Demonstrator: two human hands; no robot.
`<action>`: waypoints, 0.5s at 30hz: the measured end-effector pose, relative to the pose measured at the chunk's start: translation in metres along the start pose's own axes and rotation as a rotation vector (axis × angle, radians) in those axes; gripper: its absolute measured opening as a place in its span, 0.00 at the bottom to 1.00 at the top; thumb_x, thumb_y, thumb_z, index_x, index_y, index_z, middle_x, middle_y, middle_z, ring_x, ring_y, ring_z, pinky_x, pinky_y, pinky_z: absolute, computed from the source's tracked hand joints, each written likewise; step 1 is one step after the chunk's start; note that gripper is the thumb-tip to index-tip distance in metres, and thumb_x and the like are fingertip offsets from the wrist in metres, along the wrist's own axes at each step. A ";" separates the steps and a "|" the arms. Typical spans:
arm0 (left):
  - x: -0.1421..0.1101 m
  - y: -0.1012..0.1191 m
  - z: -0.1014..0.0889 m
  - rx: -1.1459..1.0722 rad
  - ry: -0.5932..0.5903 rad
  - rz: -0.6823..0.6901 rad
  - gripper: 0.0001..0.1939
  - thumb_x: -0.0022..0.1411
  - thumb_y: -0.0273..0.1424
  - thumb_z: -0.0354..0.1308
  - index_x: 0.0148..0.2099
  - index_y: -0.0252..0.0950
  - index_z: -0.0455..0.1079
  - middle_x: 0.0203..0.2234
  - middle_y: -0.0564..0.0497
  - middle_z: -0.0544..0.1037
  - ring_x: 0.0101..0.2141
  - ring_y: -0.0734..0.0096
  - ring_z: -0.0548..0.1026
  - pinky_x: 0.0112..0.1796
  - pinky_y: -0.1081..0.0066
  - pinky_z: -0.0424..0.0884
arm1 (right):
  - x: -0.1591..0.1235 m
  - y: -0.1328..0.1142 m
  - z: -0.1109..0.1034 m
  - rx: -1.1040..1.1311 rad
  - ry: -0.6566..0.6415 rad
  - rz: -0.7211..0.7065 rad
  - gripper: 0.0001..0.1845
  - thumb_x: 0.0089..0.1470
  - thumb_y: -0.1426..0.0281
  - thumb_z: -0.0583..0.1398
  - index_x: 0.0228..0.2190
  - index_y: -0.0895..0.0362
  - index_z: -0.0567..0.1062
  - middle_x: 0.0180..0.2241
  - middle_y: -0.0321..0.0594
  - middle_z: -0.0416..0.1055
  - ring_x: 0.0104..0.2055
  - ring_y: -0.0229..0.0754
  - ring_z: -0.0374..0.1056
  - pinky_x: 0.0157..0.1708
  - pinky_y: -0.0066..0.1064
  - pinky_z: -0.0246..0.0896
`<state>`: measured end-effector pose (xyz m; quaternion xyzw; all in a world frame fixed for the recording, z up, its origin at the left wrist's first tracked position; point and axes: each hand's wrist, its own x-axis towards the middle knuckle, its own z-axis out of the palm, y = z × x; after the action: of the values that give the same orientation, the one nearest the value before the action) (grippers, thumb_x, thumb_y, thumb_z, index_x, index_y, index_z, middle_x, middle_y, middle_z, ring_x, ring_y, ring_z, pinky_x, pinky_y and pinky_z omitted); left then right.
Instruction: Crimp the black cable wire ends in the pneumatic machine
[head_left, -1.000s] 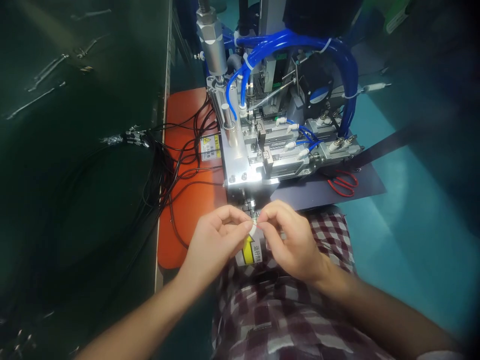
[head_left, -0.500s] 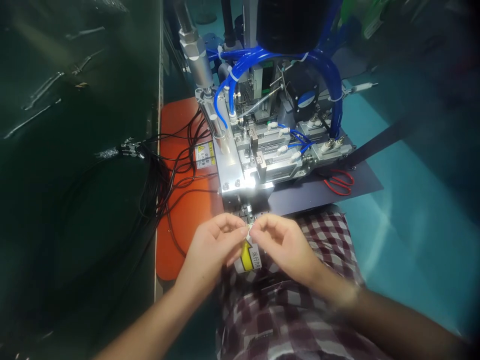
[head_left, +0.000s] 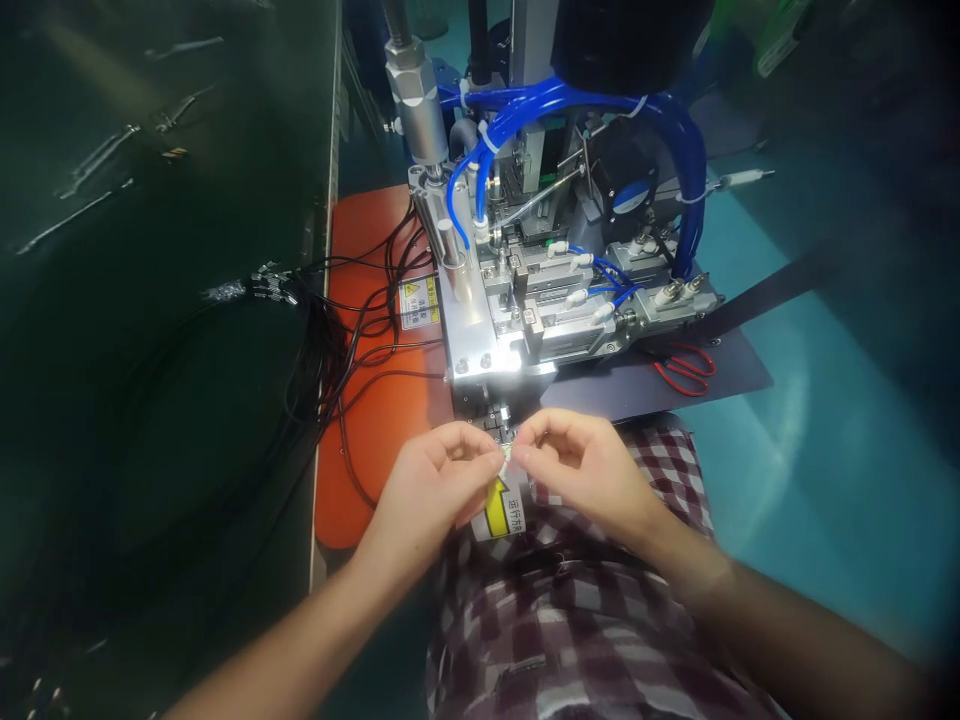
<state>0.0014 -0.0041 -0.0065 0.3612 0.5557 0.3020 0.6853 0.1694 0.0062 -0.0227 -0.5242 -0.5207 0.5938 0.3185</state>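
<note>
My left hand (head_left: 435,485) and my right hand (head_left: 589,470) meet fingertip to fingertip in front of the machine. Both are closed, thumb against forefinger, in a pinch. A tiny pale piece (head_left: 507,452) shows between the fingertips, too small to name. Just beyond them is the metal front end (head_left: 496,415) of the machine (head_left: 480,330). Below the fingers lies a white label with a yellow arrow (head_left: 498,510), partly covered by my left hand.
Black cables (head_left: 315,340) with bare metal ends spread over an orange board (head_left: 367,440) on the left. Red-handled scissors (head_left: 686,370) lie on the dark plate at right. Blue air hoses (head_left: 600,95) arch above the machine. Checkered cloth (head_left: 570,630) covers my lap.
Both hands stay pinched together at the same spot, with small shifts of the fingers. The view swung slightly and came back. A thin strand seen between the fingertips earlier is now less distinct.
</note>
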 end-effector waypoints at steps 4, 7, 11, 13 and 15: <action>0.000 0.000 -0.001 -0.042 -0.021 -0.001 0.08 0.57 0.31 0.61 0.31 0.33 0.67 0.15 0.59 0.64 0.14 0.86 0.54 0.17 0.79 0.49 | -0.002 0.002 0.003 -0.148 0.066 -0.214 0.05 0.52 0.71 0.61 0.25 0.57 0.72 0.21 0.33 0.65 0.20 0.33 0.56 0.21 0.27 0.53; 0.001 0.001 -0.001 -0.061 -0.034 -0.003 0.07 0.57 0.30 0.60 0.30 0.33 0.67 0.15 0.59 0.64 0.13 0.87 0.53 0.17 0.79 0.49 | -0.003 0.001 0.002 -0.272 0.109 -0.397 0.05 0.51 0.74 0.60 0.24 0.56 0.72 0.25 0.35 0.67 0.21 0.33 0.56 0.22 0.28 0.52; 0.001 0.000 -0.001 -0.046 -0.034 -0.002 0.07 0.58 0.31 0.60 0.31 0.33 0.66 0.14 0.60 0.62 0.14 0.86 0.54 0.17 0.80 0.49 | -0.001 -0.002 0.000 -0.230 0.093 -0.296 0.03 0.50 0.73 0.60 0.25 0.57 0.72 0.21 0.33 0.64 0.20 0.32 0.56 0.21 0.27 0.51; 0.000 -0.001 -0.001 -0.037 -0.034 -0.002 0.08 0.59 0.31 0.59 0.31 0.33 0.66 0.14 0.60 0.61 0.14 0.86 0.54 0.17 0.80 0.49 | 0.000 -0.003 0.000 -0.127 0.042 -0.151 0.03 0.50 0.70 0.61 0.27 0.58 0.73 0.18 0.30 0.60 0.18 0.32 0.54 0.19 0.26 0.50; 0.000 -0.002 -0.001 -0.026 -0.036 0.002 0.08 0.59 0.32 0.59 0.31 0.33 0.67 0.14 0.60 0.61 0.15 0.86 0.53 0.17 0.80 0.48 | 0.000 -0.004 0.000 -0.030 -0.006 -0.041 0.05 0.50 0.68 0.62 0.28 0.58 0.73 0.16 0.28 0.57 0.18 0.32 0.52 0.18 0.26 0.47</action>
<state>-0.0001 -0.0051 -0.0078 0.3581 0.5388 0.3034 0.6995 0.1686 0.0076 -0.0189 -0.5166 -0.5409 0.5809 0.3211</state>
